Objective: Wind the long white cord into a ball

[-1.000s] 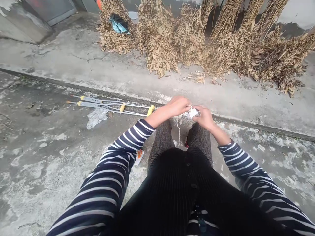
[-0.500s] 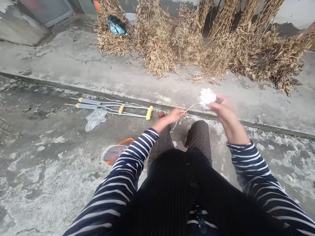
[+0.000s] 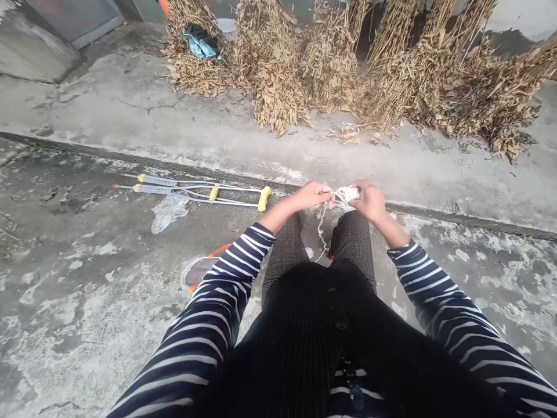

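Note:
I sit on concrete ground with my knees ahead of me. My right hand (image 3: 369, 201) is closed round a small white ball of string (image 3: 348, 193). My left hand (image 3: 314, 194) pinches the white string (image 3: 321, 223) where it leaves the ball; the loose end dangles between my knees toward the ground. Both hands are close together, just above my knees. Striped sleeves cover both forearms.
A pair of crutches (image 3: 195, 191) with yellow grips lies on the ground at the left, beside a clear plastic bag (image 3: 167, 210). A clear container with an orange rim (image 3: 200, 270) sits by my left elbow. Bundles of dried plants (image 3: 348, 69) lean along the back beyond a concrete kerb (image 3: 456, 217).
My right hand swung up and to the right with the ball, drawing string out, then came back down next to my left hand. More string now hangs between my knees.

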The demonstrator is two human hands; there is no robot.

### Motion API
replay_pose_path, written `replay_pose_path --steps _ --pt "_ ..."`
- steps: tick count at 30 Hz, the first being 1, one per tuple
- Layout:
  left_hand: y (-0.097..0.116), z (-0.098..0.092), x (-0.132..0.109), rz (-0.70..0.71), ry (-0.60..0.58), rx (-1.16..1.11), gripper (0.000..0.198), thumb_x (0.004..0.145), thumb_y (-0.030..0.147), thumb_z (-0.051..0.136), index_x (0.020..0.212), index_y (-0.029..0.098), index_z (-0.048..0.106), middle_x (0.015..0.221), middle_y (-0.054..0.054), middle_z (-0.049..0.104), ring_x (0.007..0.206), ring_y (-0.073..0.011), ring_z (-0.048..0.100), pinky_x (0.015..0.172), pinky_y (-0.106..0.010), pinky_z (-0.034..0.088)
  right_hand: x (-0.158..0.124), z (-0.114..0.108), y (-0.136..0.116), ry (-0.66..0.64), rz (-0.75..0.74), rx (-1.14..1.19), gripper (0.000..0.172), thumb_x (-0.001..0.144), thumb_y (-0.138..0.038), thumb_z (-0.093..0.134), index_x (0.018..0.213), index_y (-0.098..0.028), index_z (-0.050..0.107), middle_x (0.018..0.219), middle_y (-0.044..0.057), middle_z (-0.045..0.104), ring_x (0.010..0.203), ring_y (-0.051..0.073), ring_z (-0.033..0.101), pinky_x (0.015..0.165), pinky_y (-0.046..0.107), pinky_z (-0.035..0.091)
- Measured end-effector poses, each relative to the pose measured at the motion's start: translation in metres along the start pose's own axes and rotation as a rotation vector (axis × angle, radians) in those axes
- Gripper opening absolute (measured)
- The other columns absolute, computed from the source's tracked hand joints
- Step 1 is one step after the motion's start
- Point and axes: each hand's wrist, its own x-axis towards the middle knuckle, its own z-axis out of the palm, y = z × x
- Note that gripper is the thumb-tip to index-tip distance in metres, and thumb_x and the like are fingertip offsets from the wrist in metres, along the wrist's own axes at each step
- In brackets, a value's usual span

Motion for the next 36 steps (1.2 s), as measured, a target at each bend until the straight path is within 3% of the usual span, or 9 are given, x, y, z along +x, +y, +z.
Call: replay_pose_path --steps 4,8,11,14,17,20,24,31,36 --pt "-0.020 0.003 -0.003 -0.016 -0.120 -0.091 0.023 0.090 0.024 0.056 0.078 0.013 0.073 0.071 -0.005 0.075 0.075 -0.0152 0.070 0.090 -0.033 0.053 0.012 -0.035 -0.002 0.168 0.153 0.439 0.041 0.059 -0.021 0.080 0.096 -0.018 0.062 0.106 0.010 0.070 0.096 0.027 0.068 0.074 0.041 0.062" --pt "-0.044 0.021 0.000 -0.115 -0.181 -0.045 0.025 0.089 0.019 0.055 0.072 0.015 0.073 0.073 -0.006 0.075 0.081 -0.0176 0.072 0.092 -0.032 0.053 0.021 -0.071 -0.011 0.084 0.215 0.838 0.032 0.064 -0.028 0.074 0.092 -0.021 0.061 0.098 0.003 0.072 0.084 0.017 0.070 0.072 0.035 0.065" --pt "-0.046 0.027 0.012 -0.195 0.035 0.097 0.010 0.081 0.016 0.067 0.084 0.015 0.077 0.082 -0.006 0.075 0.082 -0.0209 0.071 0.084 -0.031 0.054 0.015 -0.079 -0.027 -0.043 0.206 1.006 0.036 0.058 -0.024 0.078 0.090 -0.022 0.063 0.096 0.000 0.073 0.082 0.017 0.070 0.072 0.034 0.066" --pt "-0.026 0.028 0.028 -0.081 0.262 0.098 0.046 0.078 0.015 0.074 0.123 0.018 0.071 0.114 -0.010 0.074 0.100 -0.0240 0.069 0.088 -0.032 0.054 0.005 -0.079 -0.046 -0.119 0.194 1.004 0.041 0.053 -0.022 0.080 0.091 -0.023 0.066 0.096 -0.001 0.075 0.080 0.017 0.070 0.066 0.032 0.065" --pt "0.005 0.034 0.047 0.143 0.269 -0.119 0.062 0.078 0.014 0.074 0.139 0.020 0.061 0.134 -0.012 0.066 0.116 -0.0243 0.065 0.090 -0.032 0.055 0.000 -0.078 -0.062 -0.180 0.180 0.976 0.042 0.052 -0.022 0.080 0.092 -0.023 0.068 0.093 -0.001 0.075 0.074 0.015 0.067 0.060 0.028 0.063" --pt "0.030 0.046 0.061 0.229 0.231 -0.386 0.051 0.077 0.008 0.074 0.127 0.014 0.064 0.121 -0.011 0.073 0.107 -0.0211 0.068 0.086 -0.030 0.058 0.001 -0.079 -0.070 -0.208 0.141 0.952 0.039 0.053 -0.023 0.080 0.091 -0.021 0.069 0.089 0.001 0.074 0.070 0.015 0.066 0.060 0.031 0.064" --pt "0.037 0.058 0.058 0.209 0.180 -0.550 0.011 0.090 0.018 0.067 0.095 0.008 0.067 0.082 -0.006 0.074 0.070 -0.0123 0.069 0.069 -0.026 0.058 0.007 -0.083 -0.070 -0.173 0.095 0.930 0.036 0.057 -0.024 0.080 0.090 -0.019 0.069 0.090 0.004 0.073 0.072 0.018 0.067 0.061 0.035 0.063" --pt "0.015 0.044 0.041 0.100 0.071 -0.492 0.012 0.095 0.017 0.062 0.088 0.008 0.066 0.070 -0.004 0.070 0.056 -0.0080 0.065 0.059 -0.021 0.055 0.017 -0.096 -0.074 0.013 0.178 1.040 0.023 0.060 -0.013 0.079 0.077 -0.019 0.064 0.082 -0.001 0.070 0.073 0.013 0.066 0.060 0.025 0.062" --pt "-0.016 0.036 0.021 0.030 0.053 -0.497 0.014 0.093 0.019 0.063 0.088 0.007 0.068 0.070 -0.004 0.070 0.059 -0.0092 0.066 0.061 -0.023 0.057 0.027 -0.140 -0.101 0.257 0.119 1.090 0.014 0.078 0.000 0.067 0.083 -0.013 0.066 0.093 0.006 0.073 0.080 0.013 0.070 0.063 0.022 0.060"
